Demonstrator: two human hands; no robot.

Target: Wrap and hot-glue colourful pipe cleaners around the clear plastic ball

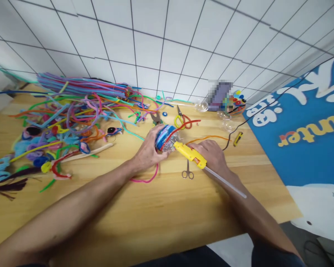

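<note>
My left hand (149,150) is wrapped around a clear plastic ball (164,138), partly covered with blue, pink and purple pipe cleaners. A red pipe cleaner (183,127) runs across the ball and sticks out past its right side. In my right hand (211,152) is a yellow hot glue gun (190,154), its tip at the ball's right side; whether it touches cannot be told. From the gun's rear end a long clear glue stick (226,182) juts out. Small scissors (187,174) lie just below the gun, their blades partly hidden.
A tangle of pipe cleaners (80,118) and a bundle of them (80,86) cover the table's left side. Behind the ball lie pliers (156,118) and red-yellow scissors (182,119). A black cord (241,126) runs down from the right, near a yellow cutter (238,139). A tiled wall stands behind.
</note>
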